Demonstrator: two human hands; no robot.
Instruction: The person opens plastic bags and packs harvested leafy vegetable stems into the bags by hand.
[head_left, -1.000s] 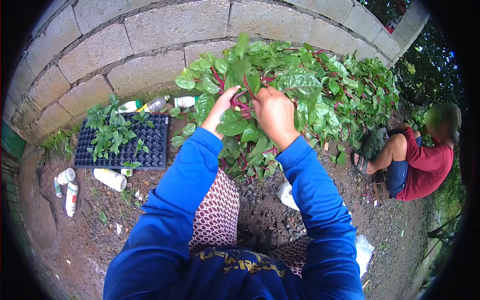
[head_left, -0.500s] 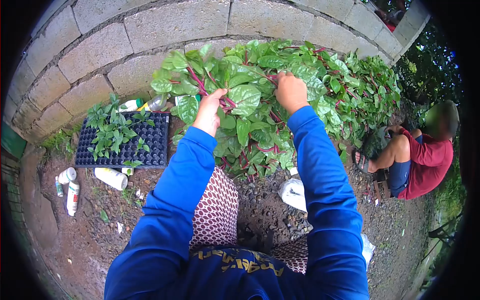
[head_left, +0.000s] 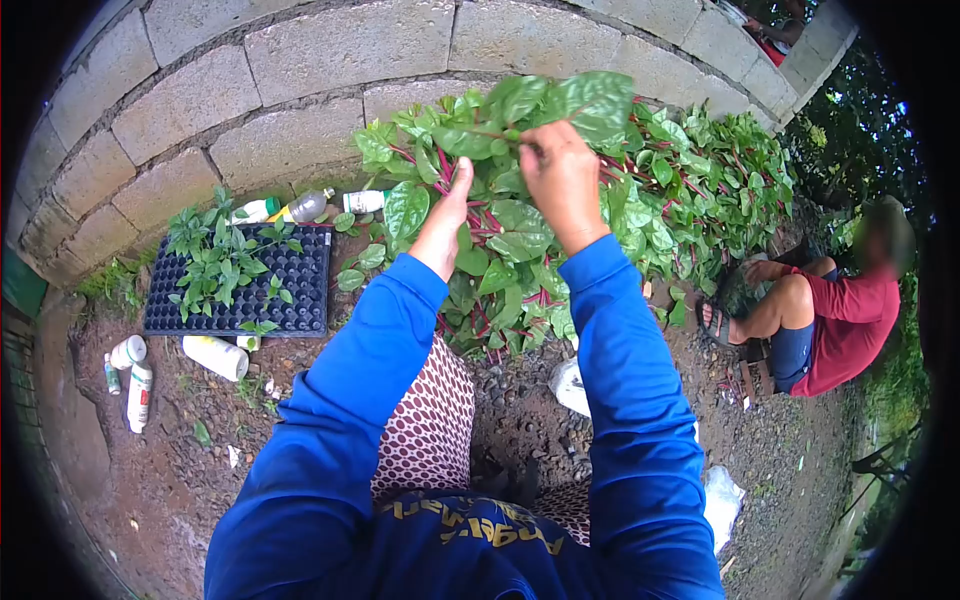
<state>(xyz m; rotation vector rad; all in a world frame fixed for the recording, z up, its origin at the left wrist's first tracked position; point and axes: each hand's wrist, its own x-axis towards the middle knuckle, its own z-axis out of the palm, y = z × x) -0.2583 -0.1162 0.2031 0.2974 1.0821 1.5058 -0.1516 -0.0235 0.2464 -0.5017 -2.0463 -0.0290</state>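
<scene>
A dense bed of leafy green plants with red-purple stems, resembling Malabar spinach (head_left: pixel 520 235), grows along the block wall. My left hand (head_left: pixel 440 230) is closed around red stems at the left of the bed, its thumb up and its fingers mostly hidden by leaves. Just right of it, my right hand (head_left: pixel 562 190) pinches a Malabar spinach sprig (head_left: pixel 595 105) with large leaves, held above the other foliage. The leaves at its top right are slightly blurred.
Left of the bed lies a black seedling tray (head_left: pixel 310 290) with green seedlings (head_left: pixel 215 260). White bottles (head_left: pixel 215 357) lie around it. A concrete block wall (head_left: pixel 350 45) runs behind. A person in a red shirt (head_left: pixel 850 325) sits at right. White plastic (head_left: pixel 722 505) lies on the ground.
My right hand has moved left and slightly up, lifting a leafy sprig. My left hand has shifted a little right, and the stems it held upright at the left have dropped lower.
</scene>
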